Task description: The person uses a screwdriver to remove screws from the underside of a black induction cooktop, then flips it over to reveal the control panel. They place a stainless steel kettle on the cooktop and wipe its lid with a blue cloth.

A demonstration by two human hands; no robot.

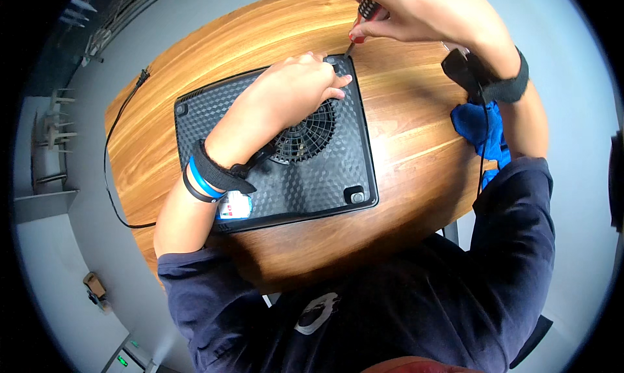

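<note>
A black, square induction cooker (pixel 305 184) lies upside down on the table, its textured underside and round fan grille (pixel 312 135) facing up. My left hand (pixel 302 83) rests on that underside near the far right corner, fingers apart, covering part of the grille. My right hand (pixel 396 22) is closed around the red and black handle of a screwdriver (pixel 368 10). The screwdriver slants down, and its shaft reaches the cooker's far right corner. Whether the tip sits in a screw is too small to tell. A rubber foot (pixel 355 195) shows at the near right corner.
A wooden table (pixel 416 132) carries everything. The black power cord (pixel 110 139) with its plug (pixel 143 77) curves along the left edge. A blue cloth (pixel 481 129) lies at the right, beside my right forearm. A thin black cable (pixel 484 145) hangs from my right wristband.
</note>
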